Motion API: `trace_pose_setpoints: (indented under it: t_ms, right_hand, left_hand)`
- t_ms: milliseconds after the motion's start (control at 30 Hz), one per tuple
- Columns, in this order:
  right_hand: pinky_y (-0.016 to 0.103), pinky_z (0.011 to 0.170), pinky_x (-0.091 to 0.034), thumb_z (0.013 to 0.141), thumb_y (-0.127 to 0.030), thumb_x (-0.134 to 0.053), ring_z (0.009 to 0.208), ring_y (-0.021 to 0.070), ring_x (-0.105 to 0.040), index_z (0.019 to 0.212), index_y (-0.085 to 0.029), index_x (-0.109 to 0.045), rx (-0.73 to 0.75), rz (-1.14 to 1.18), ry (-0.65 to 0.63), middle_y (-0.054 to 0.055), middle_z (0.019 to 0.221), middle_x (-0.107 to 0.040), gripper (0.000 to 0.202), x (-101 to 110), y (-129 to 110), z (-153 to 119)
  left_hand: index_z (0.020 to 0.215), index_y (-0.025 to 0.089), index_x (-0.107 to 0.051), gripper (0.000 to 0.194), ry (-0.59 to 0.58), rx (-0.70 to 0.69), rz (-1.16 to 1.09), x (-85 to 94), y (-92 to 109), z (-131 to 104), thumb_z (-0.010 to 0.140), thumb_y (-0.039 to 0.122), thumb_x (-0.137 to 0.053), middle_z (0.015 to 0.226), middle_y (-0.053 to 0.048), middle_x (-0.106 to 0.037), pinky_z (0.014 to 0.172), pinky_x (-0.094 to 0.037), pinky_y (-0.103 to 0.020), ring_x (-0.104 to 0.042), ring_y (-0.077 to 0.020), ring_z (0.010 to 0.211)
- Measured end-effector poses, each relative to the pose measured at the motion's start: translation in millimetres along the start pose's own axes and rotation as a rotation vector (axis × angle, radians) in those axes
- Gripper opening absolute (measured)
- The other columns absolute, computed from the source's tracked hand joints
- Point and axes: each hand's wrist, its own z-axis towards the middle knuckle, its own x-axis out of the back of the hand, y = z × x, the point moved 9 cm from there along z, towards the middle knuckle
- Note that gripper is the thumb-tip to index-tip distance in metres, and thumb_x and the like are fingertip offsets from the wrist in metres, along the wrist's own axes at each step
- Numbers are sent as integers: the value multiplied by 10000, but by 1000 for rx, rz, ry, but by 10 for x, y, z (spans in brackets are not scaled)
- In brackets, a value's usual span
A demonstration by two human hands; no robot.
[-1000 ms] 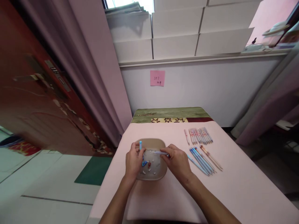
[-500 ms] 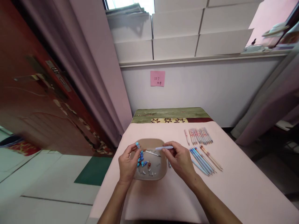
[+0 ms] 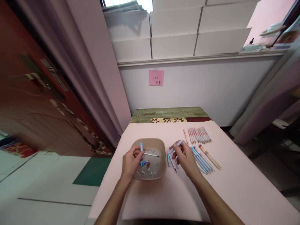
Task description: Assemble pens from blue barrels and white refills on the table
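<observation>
My left hand [image 3: 131,161] pinches a short light-blue pen part [image 3: 141,146] upright over the left side of a beige basin [image 3: 165,150]. In the basin lie a thin pen refill [image 3: 152,155], small blue pieces [image 3: 143,163], a brown piece [image 3: 148,164] and several tiny pale tips [image 3: 151,173]. My right hand [image 3: 185,157], just right of the basin, is closed on a pale lavender pen barrel [image 3: 178,142], held tilted. Below its fingers, on the table, are a blue pen part [image 3: 168,160] and another refill [image 3: 172,163].
Light-blue pens [image 3: 203,161] and beige-brown pens [image 3: 209,157] lie in rows right of my right hand. Behind them is a row of pinkish pens [image 3: 199,135]. A pink cloth [image 3: 164,200] covers the table; a wall with a pink note [image 3: 156,77] stands beyond.
My right hand has moved right with the pen barrel, from over the basin to above the table beside it. The left hand's pen part now stands more upright.
</observation>
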Motion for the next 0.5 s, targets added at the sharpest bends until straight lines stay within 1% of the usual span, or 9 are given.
trace_pose_setpoints:
  t_ms: [33, 100, 167, 233, 300, 333, 400, 433, 500]
  right_hand:
    - [205, 398, -344, 865, -513, -460, 407, 110, -467, 854, -198, -534, -40, 7, -21, -37, 524, -562, 323, 4, 83, 5]
    - [205, 385, -316, 866, -535, -443, 380, 106, -444, 822, -193, -530, -90, -16, -74, -40, 496, -548, 356, 12, 246, 1]
    - [212, 412, -322, 855, -561, -451, 395, 105, -452, 737, -192, -522, -93, -104, -86, -36, 493, -539, 394, 85, 394, -22]
    - [224, 465, -339, 854, -564, -455, 443, 116, -484, 654, -195, -503, -62, -300, -50, -22, 506, -548, 422, 229, 522, -63]
    - [240, 507, -333, 861, -535, -463, 509, 141, -527, 624, -194, -518, -44, -577, -30, 5, 535, -579, 420, 366, 653, -118]
    - [247, 521, -326, 865, -516, -468, 548, 156, -551, 633, -190, -543, -48, -708, -33, 23, 564, -605, 406, 419, 721, -144]
    - [257, 541, -320, 878, -481, -469, 619, 183, -592, 678, -180, -592, -76, -881, -55, 57, 635, -652, 381, 488, 848, -180]
    - [259, 554, -326, 886, -464, -467, 650, 190, -609, 709, -176, -613, -88, -908, -71, 69, 674, -672, 369, 499, 893, -188]
    - [255, 591, -352, 902, -437, -461, 699, 189, -632, 777, -175, -643, -82, -868, -107, 69, 731, -695, 343, 479, 926, -179]
  left_hand:
    - [874, 177, -663, 248, -51, 33, -35, -115, 4, -56, 693, 345, -688, 590, 13, -628, 502, -444, -231, -573, -145, 520]
    - [910, 178, -653, 270, -113, 85, -114, -374, 44, -247, 689, 326, -694, 596, 14, -620, 470, -424, -230, -546, -134, 475]
    - [994, 196, -642, 327, -235, 92, -188, -741, 123, -527, 687, 291, -702, 645, 5, -634, 462, -414, -227, -534, -125, 467]
    - [1053, 218, -632, 353, -361, 107, -261, -1120, 153, -825, 707, 262, -686, 661, 7, -624, 486, -422, -229, -545, -126, 485]
    - [1025, 223, -637, 310, -438, 130, -312, -1424, 110, -1036, 717, 227, -666, 641, 7, -607, 532, -443, -243, -556, -137, 501]
    - [1001, 225, -637, 286, -443, 137, -315, -1528, 66, -1080, 716, 209, -660, 638, 3, -603, 564, -455, -253, -574, -150, 527]
    - [956, 227, -633, 252, -403, 136, -314, -1651, -21, -1054, 709, 180, -657, 651, -17, -610, 628, -467, -273, -607, -183, 602]
    - [941, 227, -631, 249, -368, 128, -313, -1679, -53, -1001, 701, 168, -662, 662, -29, -615, 656, -467, -282, -617, -200, 640]
    - [934, 224, -630, 267, -302, 94, -297, -1700, -74, -876, 681, 157, -682, 686, -47, -624, 714, -461, -300, -624, -230, 712]
